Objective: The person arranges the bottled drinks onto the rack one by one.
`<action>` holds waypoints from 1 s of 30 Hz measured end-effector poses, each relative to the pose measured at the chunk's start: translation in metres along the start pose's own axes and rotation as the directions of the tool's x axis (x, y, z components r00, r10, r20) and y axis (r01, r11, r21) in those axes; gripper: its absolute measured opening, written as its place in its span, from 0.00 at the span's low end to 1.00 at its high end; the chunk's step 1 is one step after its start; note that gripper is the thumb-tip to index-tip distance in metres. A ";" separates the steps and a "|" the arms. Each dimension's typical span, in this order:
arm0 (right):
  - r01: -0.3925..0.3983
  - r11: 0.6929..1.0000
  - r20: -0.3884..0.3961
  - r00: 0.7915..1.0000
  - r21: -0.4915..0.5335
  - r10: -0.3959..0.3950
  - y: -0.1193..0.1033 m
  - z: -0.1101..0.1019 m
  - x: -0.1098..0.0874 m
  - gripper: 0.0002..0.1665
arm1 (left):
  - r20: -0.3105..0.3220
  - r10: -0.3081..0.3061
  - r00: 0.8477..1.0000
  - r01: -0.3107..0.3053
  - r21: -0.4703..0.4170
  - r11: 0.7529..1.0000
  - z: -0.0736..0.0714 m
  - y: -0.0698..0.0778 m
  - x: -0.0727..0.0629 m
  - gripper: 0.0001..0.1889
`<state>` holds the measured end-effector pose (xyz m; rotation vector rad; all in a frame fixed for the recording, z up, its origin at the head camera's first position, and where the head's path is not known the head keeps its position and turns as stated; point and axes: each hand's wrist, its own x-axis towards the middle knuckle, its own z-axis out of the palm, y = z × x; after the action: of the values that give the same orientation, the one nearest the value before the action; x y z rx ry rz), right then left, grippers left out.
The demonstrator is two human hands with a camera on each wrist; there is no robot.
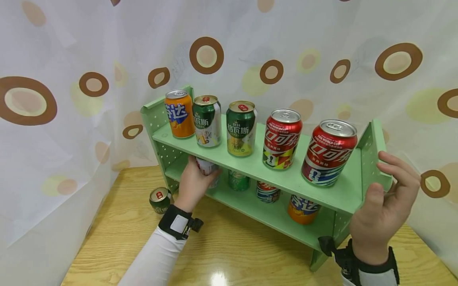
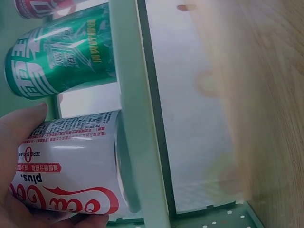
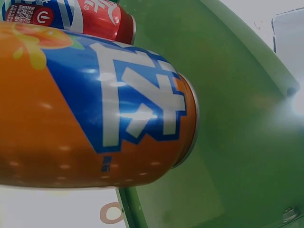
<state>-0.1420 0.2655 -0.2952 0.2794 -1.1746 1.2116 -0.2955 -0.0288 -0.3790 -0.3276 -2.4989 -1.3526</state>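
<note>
My left hand (image 1: 195, 180) grips a white Coca-Cola can (image 2: 71, 161) at the left end of the lower level of a green two-tier shelf (image 1: 343, 194). In the left wrist view, its base meets the shelf board, and a green Sprite-type can (image 2: 61, 52) stands beside it. At the other end, my right hand (image 1: 386, 206) holds the shelf's right side panel (image 1: 377, 159), thumb on the near side and fingers over the edge. An orange Fanta can (image 3: 95, 114) on the lower level fills much of the right wrist view.
The upper level carries an orange can (image 1: 179, 119), two green kvass cans (image 1: 241, 131) and two red cola cans (image 1: 282, 139). Below stands another red can (image 1: 267, 192). A dark green can (image 1: 160, 200) is on the wooden table (image 1: 222, 246), left of the shelf. Patterned sheeting (image 1: 236, 31) hangs behind.
</note>
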 end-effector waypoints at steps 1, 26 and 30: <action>0.000 1.000 0.000 1.000 -0.001 0.000 0.000 0.000 0.000 0.27 | -0.002 0.003 1.000 -0.003 0.003 1.000 0.001 0.000 0.001 0.47; 0.032 0.999 -0.018 0.999 -0.017 -0.033 -0.001 0.002 -0.001 0.26 | -0.056 0.106 0.993 -0.104 0.038 0.994 0.020 -0.006 0.016 0.36; 0.032 0.999 -0.018 0.999 -0.018 -0.033 -0.001 0.002 -0.001 0.27 | -0.053 0.119 0.991 -0.117 0.049 0.992 0.023 -0.006 0.019 0.33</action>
<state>-0.1423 0.2636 -0.2949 0.2727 -1.1600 1.1727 -0.3180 -0.0118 -0.3890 -0.4151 -2.4202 -1.2398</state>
